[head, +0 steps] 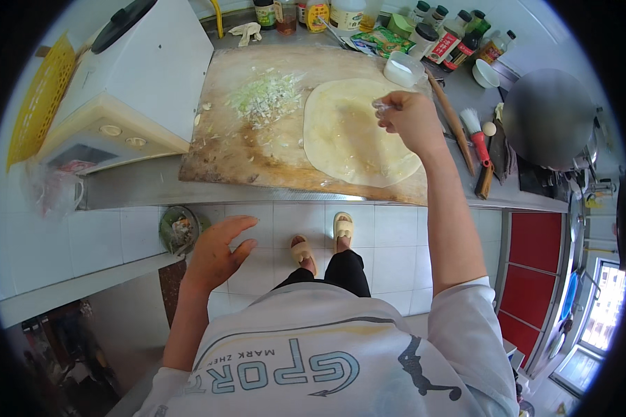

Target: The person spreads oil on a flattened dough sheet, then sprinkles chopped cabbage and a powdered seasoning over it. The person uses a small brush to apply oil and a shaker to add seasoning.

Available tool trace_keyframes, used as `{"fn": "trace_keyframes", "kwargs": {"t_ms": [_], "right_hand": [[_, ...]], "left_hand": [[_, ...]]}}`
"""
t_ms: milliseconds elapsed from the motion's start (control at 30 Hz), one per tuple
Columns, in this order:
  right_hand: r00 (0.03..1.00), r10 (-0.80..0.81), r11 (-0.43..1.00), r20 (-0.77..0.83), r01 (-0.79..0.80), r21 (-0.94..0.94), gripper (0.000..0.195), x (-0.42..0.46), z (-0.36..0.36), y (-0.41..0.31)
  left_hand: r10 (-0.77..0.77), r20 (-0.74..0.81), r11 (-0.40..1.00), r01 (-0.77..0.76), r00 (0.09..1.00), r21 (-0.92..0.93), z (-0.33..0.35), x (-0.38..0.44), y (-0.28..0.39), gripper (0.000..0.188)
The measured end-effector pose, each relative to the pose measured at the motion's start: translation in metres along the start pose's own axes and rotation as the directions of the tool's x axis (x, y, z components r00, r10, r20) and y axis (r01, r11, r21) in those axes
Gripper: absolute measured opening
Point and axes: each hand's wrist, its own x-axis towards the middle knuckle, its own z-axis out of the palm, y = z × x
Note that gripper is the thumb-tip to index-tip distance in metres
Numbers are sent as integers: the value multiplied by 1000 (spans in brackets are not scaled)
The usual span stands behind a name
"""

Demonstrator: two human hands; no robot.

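Note:
A thin round sheet of rolled dough point(334, 140), glossy as if oiled, lies on the right half of a wooden board point(214, 167). Above its upper right part is my right hand point(409, 117), fingertips pinched around a little white powder point(381, 105). Just beyond that hand, a clear plastic tub point(404, 73) holds white powder. Chopped scallion point(271, 96) is heaped on the board left of the dough. My left hand point(221, 253) hangs in front of the counter edge, thumb and fingers apart, touching nothing.
Right of the board lie a rolling pin point(451, 120), a red-handled brush point(479, 140) and an egg point(489, 129). A dark round wok lid point(548, 120) is farther right. Sauce bottles point(451, 44) line the back. A white appliance point(141, 78) borders the board's left side.

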Motion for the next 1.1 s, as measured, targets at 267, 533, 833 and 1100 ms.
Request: {"fn": "trace_keyframes", "kwargs": {"t_ms": [267,533,833,1100], "right_hand": [[978,-68,997,196,59,51,18,4,38,-5],[991,95,995,93,-98,25,23,-13,-16,59],[991,113,985,-75,-122,-122,18,-22,-34,74],[981,146,986,-124,-155,-67,20,-9,-44,75]], "left_hand": [[-61,-1,997,61,998,-46,1,-9,2,37],[-102,-58,994,100,993,-48,4,-28,-12,34],[-15,-43,1000,14,999,-22,6,-6,0,36],[-17,-22,1000,17,1000,-10,4,4,3,36]]}}
